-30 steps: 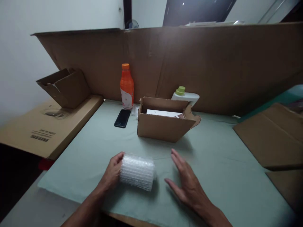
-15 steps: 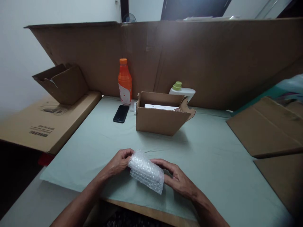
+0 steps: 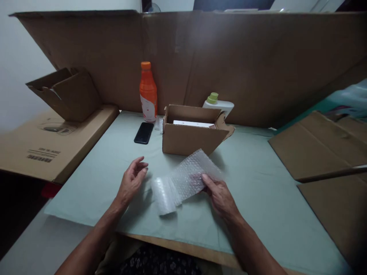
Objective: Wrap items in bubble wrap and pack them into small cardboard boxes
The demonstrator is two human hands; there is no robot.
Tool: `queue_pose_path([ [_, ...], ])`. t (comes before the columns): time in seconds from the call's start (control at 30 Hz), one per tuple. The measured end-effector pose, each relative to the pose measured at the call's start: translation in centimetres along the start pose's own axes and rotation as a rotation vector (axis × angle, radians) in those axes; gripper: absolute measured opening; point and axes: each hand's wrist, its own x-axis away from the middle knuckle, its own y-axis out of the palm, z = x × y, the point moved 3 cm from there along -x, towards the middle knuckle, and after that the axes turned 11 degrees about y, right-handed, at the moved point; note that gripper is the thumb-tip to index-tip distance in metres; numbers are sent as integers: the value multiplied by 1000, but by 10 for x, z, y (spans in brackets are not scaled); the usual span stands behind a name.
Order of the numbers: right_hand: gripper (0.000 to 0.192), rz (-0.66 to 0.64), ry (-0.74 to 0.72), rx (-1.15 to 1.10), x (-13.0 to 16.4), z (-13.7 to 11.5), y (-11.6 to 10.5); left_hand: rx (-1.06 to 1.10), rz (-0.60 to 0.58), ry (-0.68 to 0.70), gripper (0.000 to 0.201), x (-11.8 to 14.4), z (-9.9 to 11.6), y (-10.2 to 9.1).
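Observation:
A clear sheet of bubble wrap (image 3: 187,179) is partly unrolled above the pale green cloth (image 3: 252,206), its left end still curled into a roll. My right hand (image 3: 220,196) pinches the flat part near its right edge, thumb on top and fingers underneath. To the left of the roll, apart from it, my left hand (image 3: 132,181) is raised with loosely curved fingers and holds nothing. Just behind the wrap stands an open cardboard box (image 3: 190,139) with a white flat item (image 3: 193,124) inside.
Behind the cloth are an orange bottle (image 3: 148,91), a black phone (image 3: 143,133) and a white bottle with a green cap (image 3: 212,98). Another open carton (image 3: 71,95) rests on a large flat box (image 3: 17,141) at left. Cardboard pieces (image 3: 318,149) lie at right. A tall cardboard panel (image 3: 243,65) closes the back.
The bubble wrap has gone from a compact roll between both hands to a partly opened sheet. My left hand has let go and moved left; my right hand has shifted its grip.

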Motion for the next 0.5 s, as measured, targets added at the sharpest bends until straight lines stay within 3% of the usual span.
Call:
queue_pose_path([
  [0.07, 52, -5, -30, 21, 0, -7, 0, -98, -102, 142, 58, -5, 20, 6],
  [0.13, 50, -16, -76, 61, 3, -18, 1, -172, -276, 286, 71, -11, 42, 23],
  [0.23, 47, -2, -148, 74, 9, -39, 3, -222, -558, 351, 93, -20, 56, 52],
  [0.33, 42, 92, -228, -19, 12, -53, -8, -344, -752, 256, 90, -25, 41, 63],
  [0.5, 36, 410, -278, -288, 6, -33, -61, -462, -776, 174, 74, -17, 6, 42],
])
